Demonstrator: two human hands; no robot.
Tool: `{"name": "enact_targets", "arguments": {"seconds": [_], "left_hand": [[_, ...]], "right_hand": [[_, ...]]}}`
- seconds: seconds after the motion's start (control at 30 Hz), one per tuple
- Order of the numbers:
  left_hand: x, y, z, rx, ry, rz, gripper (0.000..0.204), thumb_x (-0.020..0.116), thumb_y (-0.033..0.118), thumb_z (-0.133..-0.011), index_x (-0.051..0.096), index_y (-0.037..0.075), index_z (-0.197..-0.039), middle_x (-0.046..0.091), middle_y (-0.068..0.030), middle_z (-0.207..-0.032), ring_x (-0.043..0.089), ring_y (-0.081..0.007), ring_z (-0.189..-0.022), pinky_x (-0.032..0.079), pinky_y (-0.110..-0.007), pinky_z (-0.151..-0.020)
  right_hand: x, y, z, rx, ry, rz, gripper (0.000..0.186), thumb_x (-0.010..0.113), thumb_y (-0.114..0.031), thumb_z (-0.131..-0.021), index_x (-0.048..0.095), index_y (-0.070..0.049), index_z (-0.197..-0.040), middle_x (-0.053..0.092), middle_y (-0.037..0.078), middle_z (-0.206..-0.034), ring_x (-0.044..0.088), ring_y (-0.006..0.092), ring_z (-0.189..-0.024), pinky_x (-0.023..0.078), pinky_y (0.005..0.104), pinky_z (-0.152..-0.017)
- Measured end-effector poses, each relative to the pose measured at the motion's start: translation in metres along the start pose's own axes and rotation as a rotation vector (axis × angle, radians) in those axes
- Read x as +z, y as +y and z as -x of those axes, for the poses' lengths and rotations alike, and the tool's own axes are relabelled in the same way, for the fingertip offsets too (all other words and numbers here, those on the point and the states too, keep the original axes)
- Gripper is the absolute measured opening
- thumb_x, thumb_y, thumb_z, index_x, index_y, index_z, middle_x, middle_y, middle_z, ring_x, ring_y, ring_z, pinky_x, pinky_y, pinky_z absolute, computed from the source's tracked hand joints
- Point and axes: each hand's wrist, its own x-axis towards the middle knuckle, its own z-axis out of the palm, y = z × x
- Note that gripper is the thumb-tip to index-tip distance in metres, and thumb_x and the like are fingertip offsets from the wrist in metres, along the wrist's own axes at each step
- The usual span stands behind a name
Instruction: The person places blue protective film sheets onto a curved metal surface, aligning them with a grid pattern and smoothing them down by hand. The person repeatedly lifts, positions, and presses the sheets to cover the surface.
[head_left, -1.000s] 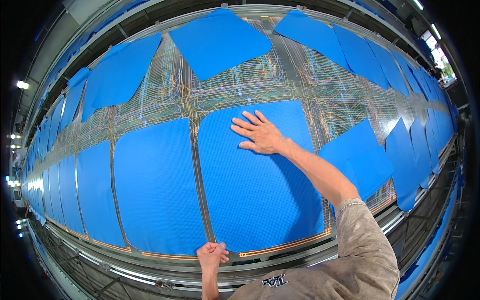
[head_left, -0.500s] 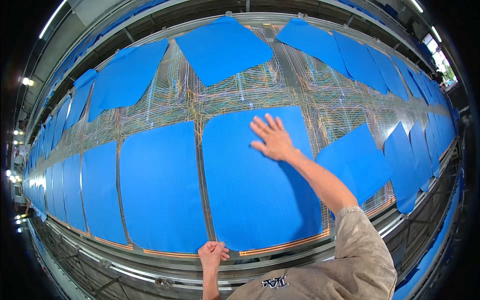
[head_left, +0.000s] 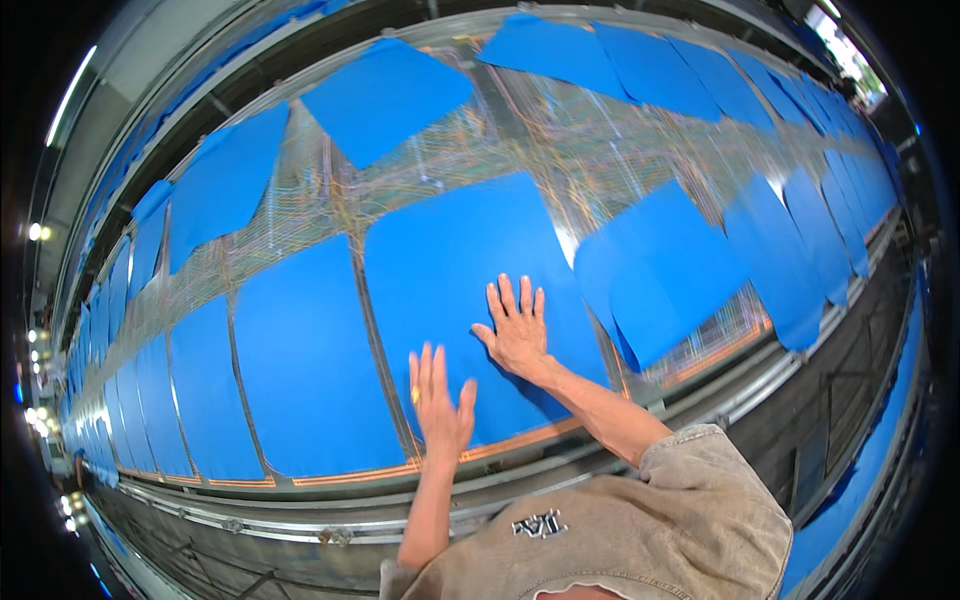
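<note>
Over a blue sheet (head_left: 455, 250), left hand (head_left: 442, 412) and right hand (head_left: 519, 338) are being held straight-fingered, patterned tabletop (head_left: 440, 158) beyond, lamps (head_left: 37, 232) leftward

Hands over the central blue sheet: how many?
2: left hand over the near-left part of the sheet, right hand farther right and up. None seems hidden.

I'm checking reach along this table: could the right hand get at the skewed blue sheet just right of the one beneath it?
Probably yes: the right hand looks open and unburdened, and the skewed blue sheet lies close on its right, with nothing visible standing between them.
</note>
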Motion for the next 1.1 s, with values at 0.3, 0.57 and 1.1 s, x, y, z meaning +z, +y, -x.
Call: {"name": "enact_targets", "arguments": {"seconds": [0.3,0.57,1.1], "left_hand": [[0.045,-0.029,0.035,0.057,-0.295,-0.566,0.067,0.048,0.046,-0.093,0.029,0.010,-0.146,0.016,-0.0152,-0.154,0.011,-0.0385,-0.142,0.008,-0.055,-0.112],[0.029,-0.041,0.083,-0.083,-0.234,-0.631,0.069,0.042,0.045,-0.095,0.020,0.006,-0.148,0.011,-0.0188,-0.154,0.009,-0.0378,-0.142,0.008,-0.055,-0.112],[0.022,0.008,0.094,-0.275,-0.195,0.227,0.047,0.062,0.028,-0.088,0.055,-0.005,-0.120,0.057,-0.0205,-0.122,0.054,-0.0348,-0.113,0.044,-0.044,-0.092]], "right_hand": [[-0.035,0.038,0.130,0.123,-0.006,-0.031,0.085,0.054,-0.050,-0.087,0.023,0.003,-0.144,0.013,0.020,-0.153,0.007,0.0456,-0.139,0.008,0.0595,-0.110],[-0.059,0.048,0.188,0.093,-0.150,-0.019,0.089,0.055,-0.051,-0.087,0.019,0.008,-0.143,0.009,0.027,-0.151,0.006,0.0451,-0.140,0.008,0.0594,-0.110],[-0.177,0.165,0.185,0.612,0.175,-0.642,0.047,0.068,-0.028,-0.080,0.060,0.006,-0.111,0.063,0.020,-0.110,0.060,0.0304,-0.104,0.047,0.0378,-0.090]]}}
